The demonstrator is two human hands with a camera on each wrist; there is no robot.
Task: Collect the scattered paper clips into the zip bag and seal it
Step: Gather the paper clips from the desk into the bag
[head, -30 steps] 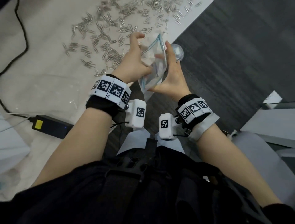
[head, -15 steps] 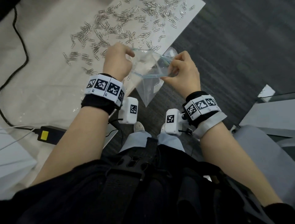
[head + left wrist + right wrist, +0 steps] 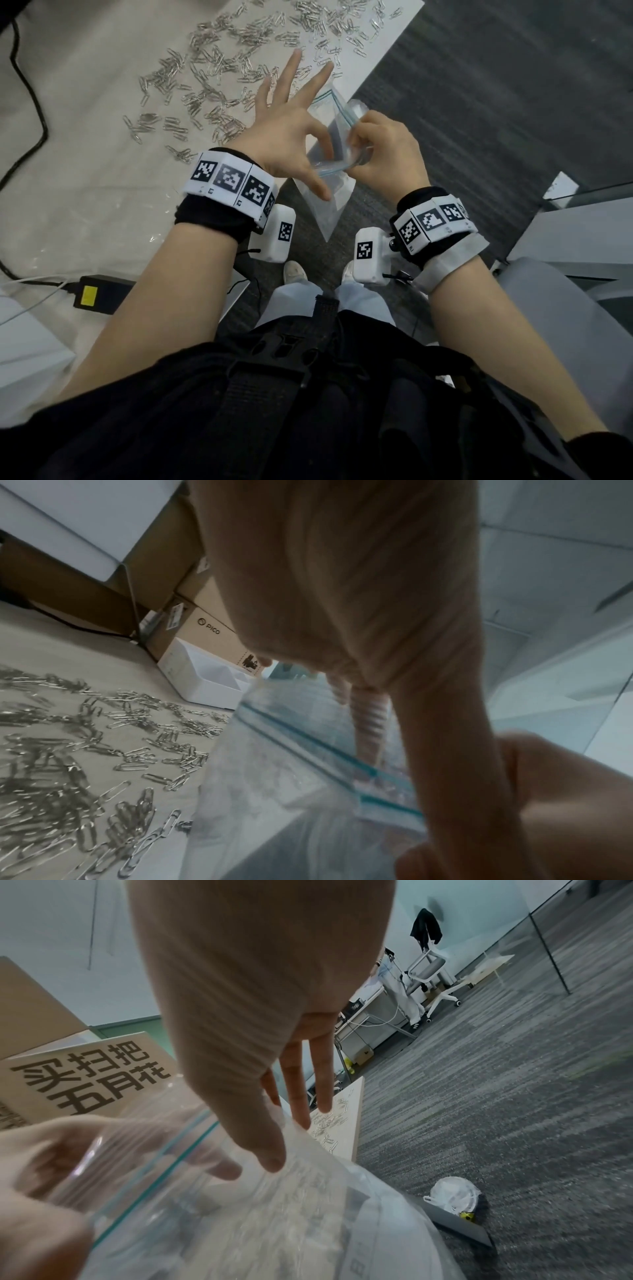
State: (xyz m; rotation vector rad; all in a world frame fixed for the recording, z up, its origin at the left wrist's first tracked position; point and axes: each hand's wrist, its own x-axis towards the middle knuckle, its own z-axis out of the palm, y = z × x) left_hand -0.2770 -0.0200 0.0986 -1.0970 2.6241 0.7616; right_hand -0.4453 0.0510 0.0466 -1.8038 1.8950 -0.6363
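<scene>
Several silver paper clips lie scattered over the pale table; they also show in the left wrist view. A clear zip bag with a teal seal strip hangs past the table's edge, its mouth open between both hands. My left hand pinches the near rim with thumb and index finger, the index inside the bag, the other fingers spread over the clips. My right hand grips the opposite rim with curled fingers. I cannot see through the plastic whether clips are inside.
A black cable and a black power adapter with a yellow label lie on the table's left. A white tray and cardboard boxes stand at the back. Grey carpet lies to the right, a grey chair close by.
The hands have come closer together at the bag's mouth. My left hand has gone from a fist to spread fingers reaching over the clips. The bag has turned.
</scene>
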